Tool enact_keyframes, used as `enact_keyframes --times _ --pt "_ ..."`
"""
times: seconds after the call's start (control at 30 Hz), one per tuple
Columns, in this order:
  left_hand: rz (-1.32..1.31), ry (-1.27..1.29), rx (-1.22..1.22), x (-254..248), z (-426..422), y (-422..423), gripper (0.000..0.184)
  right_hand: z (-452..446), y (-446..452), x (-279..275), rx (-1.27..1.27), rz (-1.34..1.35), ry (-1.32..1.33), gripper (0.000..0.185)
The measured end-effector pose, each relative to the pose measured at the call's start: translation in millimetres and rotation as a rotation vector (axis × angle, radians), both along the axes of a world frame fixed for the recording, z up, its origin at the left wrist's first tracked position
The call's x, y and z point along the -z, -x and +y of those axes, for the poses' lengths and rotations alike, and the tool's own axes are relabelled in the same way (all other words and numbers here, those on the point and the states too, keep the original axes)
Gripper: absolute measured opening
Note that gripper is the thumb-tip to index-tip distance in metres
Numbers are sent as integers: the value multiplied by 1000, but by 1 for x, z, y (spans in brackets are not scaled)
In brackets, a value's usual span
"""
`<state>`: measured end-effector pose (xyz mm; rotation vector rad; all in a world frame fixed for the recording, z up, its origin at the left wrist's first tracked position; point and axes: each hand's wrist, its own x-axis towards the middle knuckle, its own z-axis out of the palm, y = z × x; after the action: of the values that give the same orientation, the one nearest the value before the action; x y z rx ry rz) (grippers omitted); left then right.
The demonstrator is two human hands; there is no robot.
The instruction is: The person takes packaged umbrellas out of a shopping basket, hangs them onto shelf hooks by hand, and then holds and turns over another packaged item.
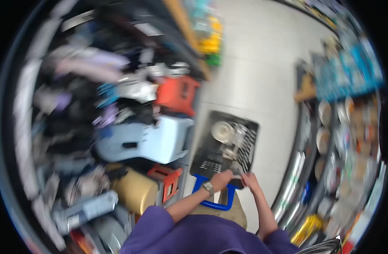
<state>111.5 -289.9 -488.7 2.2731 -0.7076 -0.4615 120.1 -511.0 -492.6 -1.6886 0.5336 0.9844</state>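
One pale-blue stool (143,137), smooth plastic, lies at left, near a rounded gold bin (138,192). Mid-aisle is the slotted black basket (227,115): a round white item (222,132) and some clear pieces (240,133) already lie inside, so I'd judge loading begun, with room left. Left hand (222,180) and right hand (250,182), near its blue handle (216,206), have curled fingers; blur keeps me from telling whether they clamp anything. Shiny tubes (291,184) line the right shelf.

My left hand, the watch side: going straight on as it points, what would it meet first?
Probably your right hand, close by near the basket's handle end, though blur leaves depth unclear.
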Motion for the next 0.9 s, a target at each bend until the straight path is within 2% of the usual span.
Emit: enact_keyframes --times 0.03,0.1,0.13,0.17,0.23,0.27,0.3,0.33,0.43,0.5,0.73,0.8,0.9 --pt "67 -15 -4 -27 -1 4 17 -4 12 -7 23 -34 -9 48" --pt "-105 67 -55 -40 -3 21 25 -11 30 -21 88 -73 35 39" --pt "-152 19 -60 -54 -2 26 27 -10 36 -39 12 -305 201 34" --pt "-192 -20 -53 -68 -3 29 30 3 30 -92 -29 -458 336 26" --pt "-270 -17 -102 -115 -1 23 27 11 28 -144 37 -607 230 17" --pt "-224 -25 -109 -134 1 21 26 13 26 -163 18 -637 221 17" --pt "-171 -31 -116 -153 1 23 25 14 25 -180 -29 -806 83 14" --pt "-242 -10 -163 -176 2 22 25 17 24 -195 -76 -968 -60 12" --pt "-349 33 -264 -239 7 23 14 27 18 -231 -101 -1074 -163 14" --pt "-483 36 -269 -267 13 26 14 29 11 -247 -104 -1068 -223 13" --pt "-422 255 -757 -360 13 56 12 54 -20 -299 -169 -906 -513 10" --pt "-411 255 -849 -361 19 63 12 66 -25 -302 -200 -852 -598 11" --pt "-471 276 -919 -365 23 67 12 80 -27 -331 -274 -843 -544 12"
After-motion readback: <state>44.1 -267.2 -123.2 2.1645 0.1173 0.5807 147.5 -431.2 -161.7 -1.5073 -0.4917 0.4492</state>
